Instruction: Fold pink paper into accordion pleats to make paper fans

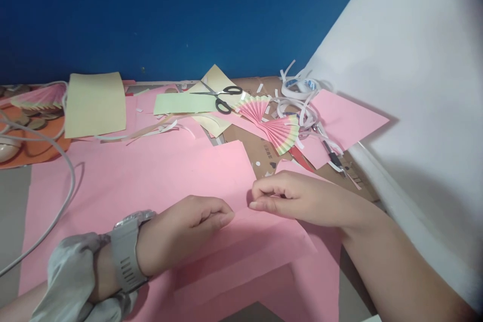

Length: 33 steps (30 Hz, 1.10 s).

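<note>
Fingers [226, 219] pinch pink paper [256, 244]; scissors [216, 94], pleated fan [281, 133], pen [333, 156] beyond.

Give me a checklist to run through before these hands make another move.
1. Left hand and right hand both at the large pink paper sheet: ok.
2. Paper pinched firmly by both hands: cannot tell; the fingers hide the contact.
3. Black-handled metal scissors closed: not ok; the blades stand apart.
4. Pleated pink paper fan with yellow-green edges clear of both hands: ok; it lies beyond them.
5. Thin white cable clear of the left hand: ok.
</note>
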{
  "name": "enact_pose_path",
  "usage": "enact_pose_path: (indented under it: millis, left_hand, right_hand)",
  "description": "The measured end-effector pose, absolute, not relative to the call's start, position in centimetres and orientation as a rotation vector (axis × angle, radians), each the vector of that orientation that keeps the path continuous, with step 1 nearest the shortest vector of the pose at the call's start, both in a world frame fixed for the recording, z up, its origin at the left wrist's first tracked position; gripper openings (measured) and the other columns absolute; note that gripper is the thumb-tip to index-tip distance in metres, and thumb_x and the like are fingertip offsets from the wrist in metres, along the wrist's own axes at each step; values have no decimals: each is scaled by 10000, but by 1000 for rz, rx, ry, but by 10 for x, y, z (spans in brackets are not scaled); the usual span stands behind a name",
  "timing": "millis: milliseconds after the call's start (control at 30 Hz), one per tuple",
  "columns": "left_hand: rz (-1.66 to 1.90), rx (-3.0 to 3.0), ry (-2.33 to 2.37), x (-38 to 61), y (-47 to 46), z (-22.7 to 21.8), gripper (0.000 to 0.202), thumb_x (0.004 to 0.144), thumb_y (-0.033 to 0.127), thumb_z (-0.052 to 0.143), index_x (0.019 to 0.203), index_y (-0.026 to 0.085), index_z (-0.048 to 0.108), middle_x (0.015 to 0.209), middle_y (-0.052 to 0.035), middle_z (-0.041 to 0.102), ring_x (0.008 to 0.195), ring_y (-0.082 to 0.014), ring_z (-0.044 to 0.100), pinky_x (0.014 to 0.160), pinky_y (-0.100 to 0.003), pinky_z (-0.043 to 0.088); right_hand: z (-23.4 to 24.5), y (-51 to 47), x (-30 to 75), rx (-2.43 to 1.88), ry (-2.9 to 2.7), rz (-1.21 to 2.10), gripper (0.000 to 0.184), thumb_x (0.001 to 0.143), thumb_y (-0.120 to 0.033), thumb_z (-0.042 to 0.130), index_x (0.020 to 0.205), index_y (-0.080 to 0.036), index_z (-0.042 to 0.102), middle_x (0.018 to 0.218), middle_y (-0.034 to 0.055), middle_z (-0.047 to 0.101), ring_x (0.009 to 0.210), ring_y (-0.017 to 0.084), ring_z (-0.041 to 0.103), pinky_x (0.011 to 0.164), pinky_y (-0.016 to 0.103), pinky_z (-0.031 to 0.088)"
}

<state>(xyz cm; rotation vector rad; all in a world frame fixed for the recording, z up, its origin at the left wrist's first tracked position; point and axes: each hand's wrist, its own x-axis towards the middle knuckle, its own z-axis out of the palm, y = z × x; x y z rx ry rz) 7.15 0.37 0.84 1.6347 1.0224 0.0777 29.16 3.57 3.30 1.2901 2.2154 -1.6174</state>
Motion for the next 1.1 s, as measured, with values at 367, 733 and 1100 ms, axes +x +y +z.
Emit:
enact_pose_path:
  millis: [367,733,1100]
  left_hand:
    - [75,1765,1075,72,-2,5,301,918,298,332,731,194,543,683,58,554,627,-98,461,586,-208,343]
    - [-39,1882,1064,67,-8,12,256,893,297,397,695,194,523,607,61,494,568,-98,418,537,-210,294]
    - [63,1658,1049,52,12,15,343,898,450,359,779,205,568,708,39,531,652,-131,472,587,-219,367]
  right_hand:
    - [32,36,292,1158,2327,-1390,298,920,-364,375,686,-195,451,644,-53,470,603,99,440,528,234,267]
    - [28,29,279,854,2504,-1334,234,873,-196,402,641,-178,429,558,-56,415,508,72,402,484,216,241]
    - [36,37,296,1134,2416,-1343,232,882,-264,384,726,-190,540,649,-23,554,588,119,481,504,234,285]
